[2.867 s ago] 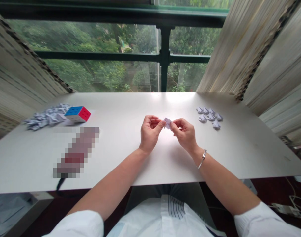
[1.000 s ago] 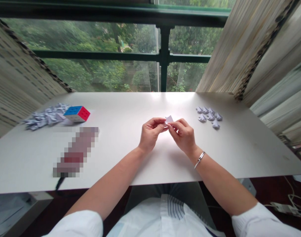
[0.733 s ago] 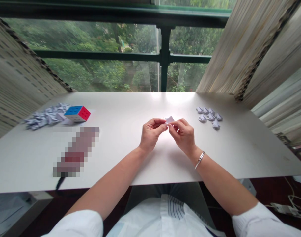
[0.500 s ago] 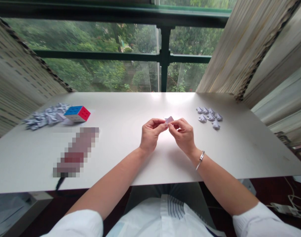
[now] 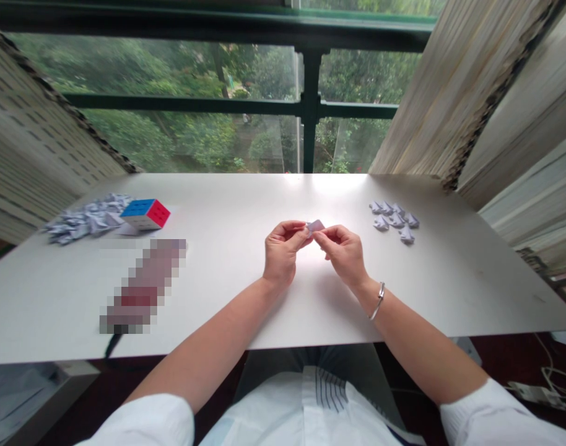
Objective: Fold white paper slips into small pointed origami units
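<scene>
Just above the middle of the white table (image 5: 246,204), my left hand (image 5: 282,251) and my right hand (image 5: 344,253) both pinch one small folded piece of pale paper (image 5: 315,225) between thumb and fingers. A silver bracelet (image 5: 376,300) sits on my right wrist. To the right of my hands lie several small folded paper pieces (image 5: 394,220) in a loose cluster.
At the far left lies a heap of folded paper pieces (image 5: 85,220) with a colour cube (image 5: 146,214) beside it. A blurred-out long object (image 5: 143,285) lies left of centre. Windows and curtains stand behind the table; cables lie on the floor at lower right.
The paper piece has been turned and pressed flatter between my fingers. Both hands have stayed at the same spot above the table's middle.
</scene>
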### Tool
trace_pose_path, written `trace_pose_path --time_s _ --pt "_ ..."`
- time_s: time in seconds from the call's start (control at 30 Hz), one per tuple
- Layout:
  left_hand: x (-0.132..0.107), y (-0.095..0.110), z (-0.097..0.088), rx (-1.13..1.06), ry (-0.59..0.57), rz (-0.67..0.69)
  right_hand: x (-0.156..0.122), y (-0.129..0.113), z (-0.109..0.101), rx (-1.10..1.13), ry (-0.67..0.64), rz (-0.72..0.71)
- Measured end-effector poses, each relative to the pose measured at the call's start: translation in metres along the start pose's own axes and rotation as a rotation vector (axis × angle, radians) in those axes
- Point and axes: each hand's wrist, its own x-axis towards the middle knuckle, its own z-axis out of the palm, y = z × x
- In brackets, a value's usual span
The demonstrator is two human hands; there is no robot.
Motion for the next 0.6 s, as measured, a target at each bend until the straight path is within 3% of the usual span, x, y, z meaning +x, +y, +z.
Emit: trace_pose_path --time_s 0.2,0.6 --pt "-0.0006 0.0019 0.0017 -0.016 0.002 -0.042 0.0034 0.0041 0.0015 0.108 -0.021 0.092" --pt "0.0026 -0.0025 -0.0031 0.020 -0.068 -0.052 0.0055 0.0082 -0.0005 0.106 -0.016 0.146"
